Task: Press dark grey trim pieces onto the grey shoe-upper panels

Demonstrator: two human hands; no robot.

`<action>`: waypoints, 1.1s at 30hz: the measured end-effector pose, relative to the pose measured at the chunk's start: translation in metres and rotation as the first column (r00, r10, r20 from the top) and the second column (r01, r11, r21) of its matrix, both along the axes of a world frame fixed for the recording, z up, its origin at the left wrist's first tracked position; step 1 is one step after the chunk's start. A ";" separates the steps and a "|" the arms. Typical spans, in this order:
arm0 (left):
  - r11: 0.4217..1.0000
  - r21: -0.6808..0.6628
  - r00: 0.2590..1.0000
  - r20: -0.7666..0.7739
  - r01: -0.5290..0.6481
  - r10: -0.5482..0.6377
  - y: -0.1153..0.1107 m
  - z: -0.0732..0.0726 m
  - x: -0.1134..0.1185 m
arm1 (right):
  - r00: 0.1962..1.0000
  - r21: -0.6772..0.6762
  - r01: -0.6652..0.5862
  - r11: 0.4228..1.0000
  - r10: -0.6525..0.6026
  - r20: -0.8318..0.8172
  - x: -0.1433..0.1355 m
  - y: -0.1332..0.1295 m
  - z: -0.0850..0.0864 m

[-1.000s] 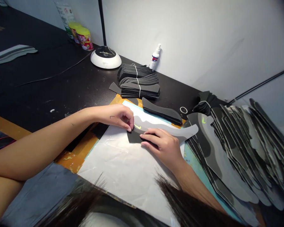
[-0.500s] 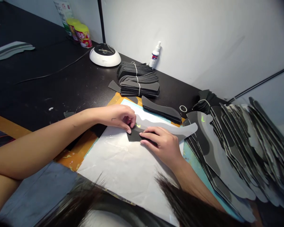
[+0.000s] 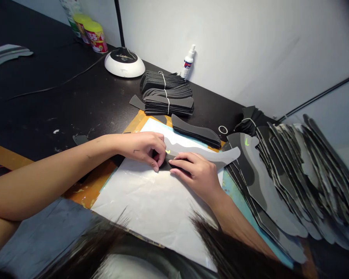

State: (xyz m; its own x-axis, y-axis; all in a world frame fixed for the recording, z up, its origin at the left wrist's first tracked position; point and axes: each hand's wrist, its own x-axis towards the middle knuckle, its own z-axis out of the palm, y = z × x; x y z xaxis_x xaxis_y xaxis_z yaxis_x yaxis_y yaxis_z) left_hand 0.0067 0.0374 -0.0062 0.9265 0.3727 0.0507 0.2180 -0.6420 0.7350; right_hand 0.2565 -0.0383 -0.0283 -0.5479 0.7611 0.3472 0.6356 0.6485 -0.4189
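Observation:
A long grey piece [image 3: 212,154] with a dark part and a small yellow-green mark lies on white paper [image 3: 133,197]. My left hand [image 3: 149,149], fingers curled, grips the dark part at its left end, beside the mark. My right hand [image 3: 194,170] rests on the dark part just right of there, its bent fingers pressing the edge. The hands cover much of the dark part. A small gap separates the fingertips of the two hands.
Behind the paper are a loose dark stack [image 3: 194,131], banded dark bundles [image 3: 168,104], a spray bottle [image 3: 187,62] and a white lamp base [image 3: 124,68]. Many grey pieces [image 3: 279,186] are piled at the right. Two yellow-lidded tubs [image 3: 95,38] stand at the back left.
My left hand has moved slightly down over the left end of the dark part, covering more of it. My right hand keeps its place on the piece. The whole view has shifted a little.

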 end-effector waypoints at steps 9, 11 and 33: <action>1.000 0.003 0.999 -0.031 0.029 -0.028 0.001 -0.002 0.000 | 0.999 0.009 -0.033 0.999 0.033 0.005 0.001 0.000 0.000; 0.999 0.012 0.999 -0.022 0.038 -0.038 0.001 -0.003 0.000 | 1.000 -0.011 -0.024 1.000 0.024 -0.005 0.000 0.000 0.001; 0.996 0.054 0.994 -0.077 0.077 -0.073 0.001 0.001 0.000 | 0.975 -0.209 -0.005 0.978 -0.041 -0.219 0.009 0.015 0.002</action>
State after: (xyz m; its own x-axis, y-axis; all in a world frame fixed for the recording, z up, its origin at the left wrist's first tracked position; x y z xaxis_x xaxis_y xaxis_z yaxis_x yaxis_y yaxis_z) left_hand 0.0066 0.0387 -0.0057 0.9537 0.3008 -0.0013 0.2212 -0.6986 0.6805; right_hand 0.2658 -0.0235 -0.0264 -0.4608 0.8381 0.2921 0.5226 0.5222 -0.6739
